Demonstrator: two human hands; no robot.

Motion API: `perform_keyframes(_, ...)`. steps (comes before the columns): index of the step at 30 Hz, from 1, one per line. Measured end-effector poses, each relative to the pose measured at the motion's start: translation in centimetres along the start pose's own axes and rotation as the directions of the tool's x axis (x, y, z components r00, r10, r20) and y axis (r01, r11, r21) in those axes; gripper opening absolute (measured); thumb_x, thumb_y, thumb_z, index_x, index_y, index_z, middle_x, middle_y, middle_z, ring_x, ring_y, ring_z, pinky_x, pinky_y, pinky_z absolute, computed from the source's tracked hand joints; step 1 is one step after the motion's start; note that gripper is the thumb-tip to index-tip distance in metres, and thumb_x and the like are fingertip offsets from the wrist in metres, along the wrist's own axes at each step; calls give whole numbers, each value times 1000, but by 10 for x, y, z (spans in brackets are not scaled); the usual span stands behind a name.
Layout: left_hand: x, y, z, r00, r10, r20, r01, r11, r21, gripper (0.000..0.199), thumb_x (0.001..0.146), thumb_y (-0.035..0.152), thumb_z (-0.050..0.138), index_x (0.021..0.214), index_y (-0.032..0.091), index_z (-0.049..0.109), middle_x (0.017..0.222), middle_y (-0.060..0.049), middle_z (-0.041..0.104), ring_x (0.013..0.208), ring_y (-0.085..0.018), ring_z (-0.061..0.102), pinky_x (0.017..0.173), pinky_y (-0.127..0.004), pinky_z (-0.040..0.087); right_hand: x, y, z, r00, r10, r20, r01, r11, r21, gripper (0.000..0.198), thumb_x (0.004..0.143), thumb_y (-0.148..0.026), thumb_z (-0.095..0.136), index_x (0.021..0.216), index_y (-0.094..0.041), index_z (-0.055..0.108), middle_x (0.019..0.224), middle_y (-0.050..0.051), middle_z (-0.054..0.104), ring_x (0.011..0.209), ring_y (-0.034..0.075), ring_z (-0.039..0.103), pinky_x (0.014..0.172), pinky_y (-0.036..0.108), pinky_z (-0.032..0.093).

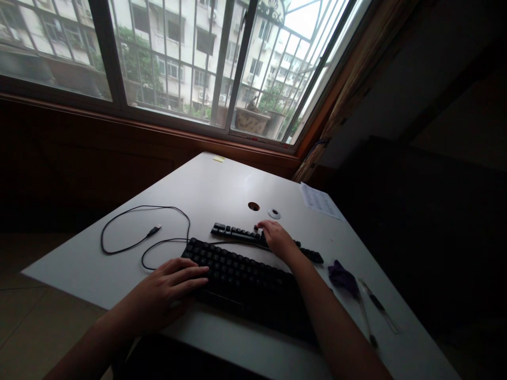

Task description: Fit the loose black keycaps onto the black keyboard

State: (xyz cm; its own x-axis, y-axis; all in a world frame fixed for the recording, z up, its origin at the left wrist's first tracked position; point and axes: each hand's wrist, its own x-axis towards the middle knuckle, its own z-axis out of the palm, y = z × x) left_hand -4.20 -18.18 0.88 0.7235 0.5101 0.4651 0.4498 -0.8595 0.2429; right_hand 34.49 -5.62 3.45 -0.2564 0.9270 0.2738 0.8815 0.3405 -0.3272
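A black keyboard [245, 274] lies on the white table in front of me. My left hand [174, 282] rests on its left end, fingers stretched out flat over the keys. Beyond the keyboard is a long dark row of black keycaps [233, 232], seemingly taken off and lined up; my right arm partly covers it. My right hand [277, 238] is over the middle of this row, its fingertips pinched on a small dark keycap [256, 227]. The right forearm hides the keyboard's right part.
A black USB cable [124, 250] loops on the table's left side. Farther back are a round hole [254, 206], its grey cover ring [274, 214] and a printed sheet [321, 200]. On the right lie a purple cloth [343, 278], a thin brush-like tool [366, 319] and a wire puller [380, 306].
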Motion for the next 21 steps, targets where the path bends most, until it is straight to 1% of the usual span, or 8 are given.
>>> perform_keyframes(6, 1, 1, 0, 1000, -8, 5, 8, 1000, -3, 56, 94, 10, 58, 147, 28, 55, 152, -4, 58, 134, -28, 51, 105, -47, 57, 14, 2, -2, 999, 32, -37, -33, 999, -22, 24, 96, -15, 56, 112, -21, 73, 114, 9, 76, 117, 23, 62, 108, 40, 45)
perform_keyframes(12, -2, -1, 1, 1000, -9, 10, 9, 1000, 2, 58, 94, 10, 60, 148, 29, 55, 153, -4, 58, 134, -28, 51, 105, -46, 57, 28, 9, 4, 998, 57, 13, -57, 997, -44, 15, 93, -18, 69, 107, -21, 73, 107, 7, 74, 112, 22, 65, 103, 41, 50)
perform_keyframes(13, -2, -1, 1, 1000, -9, 11, 9, 1000, 4, 58, 94, 10, 60, 149, 29, 54, 153, -4, 57, 134, -28, 51, 105, -46, 57, 31, 10, 5, 998, 58, 22, -57, 997, -47, 16, 94, -22, 69, 109, -20, 72, 110, 7, 73, 111, 22, 66, 102, 42, 52)
perform_keyframes(16, -1, 0, 1, 1000, -8, 5, 8, 1000, 3, 57, 94, 10, 60, 148, 29, 55, 152, -4, 58, 133, -28, 51, 105, -46, 57, 36, 10, 8, 998, 54, 33, -52, 997, -49, 31, 100, -38, 66, 123, -19, 66, 127, 8, 67, 111, 22, 66, 97, 45, 57)
perform_keyframes(17, -1, 0, 1, 1000, -7, 0, 7, 1000, 2, 57, 94, 10, 60, 147, 29, 56, 151, -4, 59, 133, -27, 52, 104, -46, 57, 36, 9, 8, 998, 51, 30, -49, 998, -46, 32, 100, -40, 66, 124, -19, 65, 128, 9, 66, 111, 22, 66, 96, 45, 57)
perform_keyframes(18, -1, 1, 1, 1000, -8, 2, 8, 1000, 2, 56, 93, 10, 60, 146, 28, 56, 151, -4, 59, 132, -27, 52, 104, -46, 57, 37, 8, 8, 999, 47, 23, -46, 998, -39, 30, 99, -37, 67, 122, -19, 67, 124, 9, 68, 110, 22, 66, 97, 45, 57)
perform_keyframes(20, -1, 1, 0, 1000, -14, 7, 14, 1000, 4, 57, 93, 9, 59, 146, 28, 56, 151, -4, 59, 133, -28, 52, 105, -46, 56, 35, 4, 8, 999, 35, 0, -35, 999, -17, 18, 94, -26, 72, 110, -19, 71, 109, 8, 74, 110, 24, 66, 99, 45, 54)
perform_keyframes(21, 0, 1, 0, 1000, -16, 9, 15, 1000, 5, 57, 93, 9, 59, 146, 28, 56, 151, -4, 59, 133, -28, 51, 105, -46, 56, 34, 1, 7, 1000, 26, -13, -26, 1000, -2, 15, 90, -21, 74, 105, -19, 72, 102, 8, 75, 110, 24, 65, 100, 45, 53)
